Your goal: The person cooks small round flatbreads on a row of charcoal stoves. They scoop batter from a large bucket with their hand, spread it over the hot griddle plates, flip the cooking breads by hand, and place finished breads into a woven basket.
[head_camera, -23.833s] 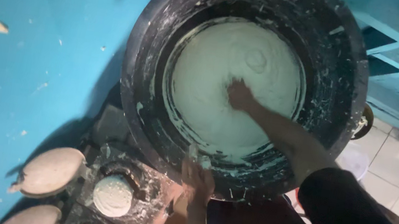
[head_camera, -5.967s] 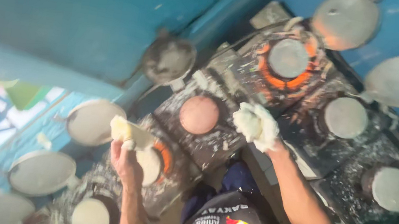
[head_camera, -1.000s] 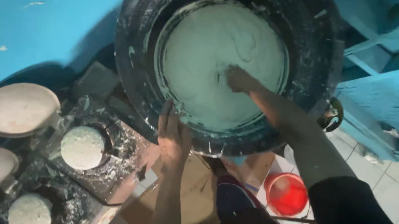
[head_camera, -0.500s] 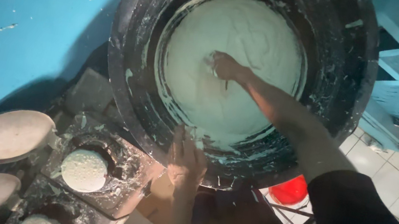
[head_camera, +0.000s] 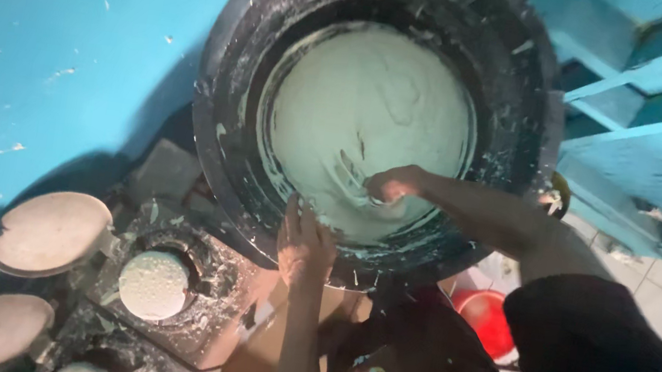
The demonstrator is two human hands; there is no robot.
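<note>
A big black tub [head_camera: 225,111] holds thick white batter [head_camera: 377,106]. My right hand [head_camera: 390,184] is dipped into the batter near the tub's front side, fingers curled in it and leaving scrape marks. My left hand [head_camera: 304,241] rests flat on the tub's near rim, fingers spread. My right arm wears a black sleeve [head_camera: 608,363].
At lower left a blackened stove [head_camera: 205,315] carries a small round pan with a white cake [head_camera: 153,284] cooking in it. Two pale round lids [head_camera: 48,231] lie beside it. A red bucket [head_camera: 490,316] stands under the tub. Blue wall left, blue wooden frame right, tiled floor.
My right hand has pulled back through the batter toward the tub's near side. My left hand has stayed on the rim. The view has shifted slightly.
</note>
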